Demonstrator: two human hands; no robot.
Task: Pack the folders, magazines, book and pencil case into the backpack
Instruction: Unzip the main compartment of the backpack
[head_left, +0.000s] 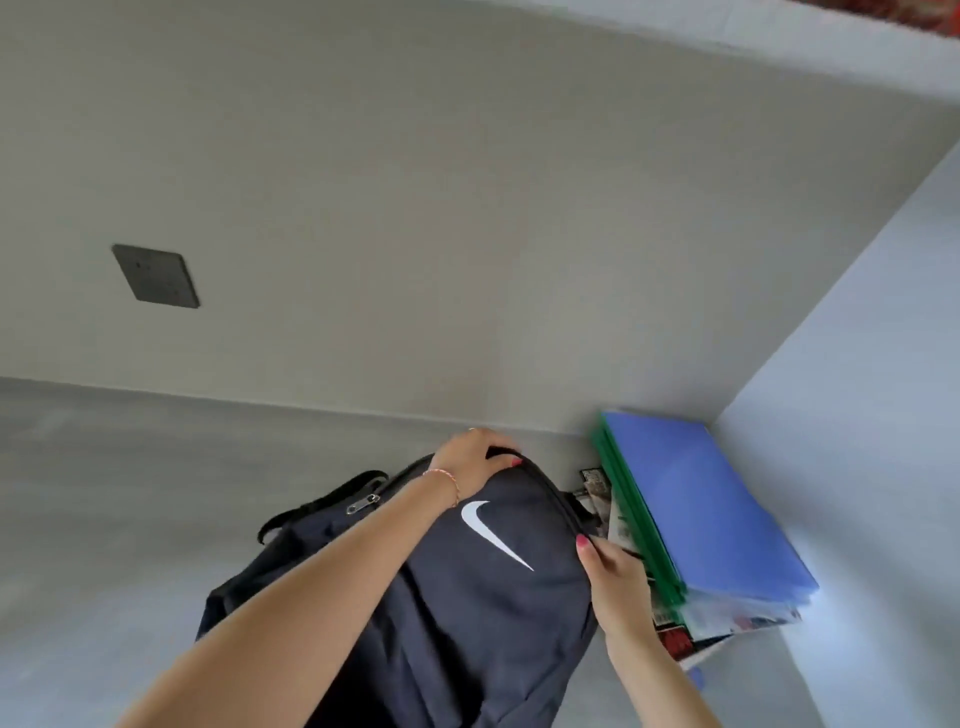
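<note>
A black backpack (467, 587) with a white swoosh lies on the grey surface in the lower middle. My left hand (475, 460) grips its top edge near the handle. My right hand (615, 577) pinches the backpack's right side by the zipper. To the right lies a stack against the wall: a blue folder (711, 504) on top, a green folder (636, 519) under it, and magazines (610, 512) beneath, their edges showing. The book and pencil case cannot be made out.
A pale wall (857, 415) rises just right of the stack, and another wall runs behind it. A dark square plate (156, 276) is set into the back wall at left. Grey surface (130, 493) stretches left of the backpack.
</note>
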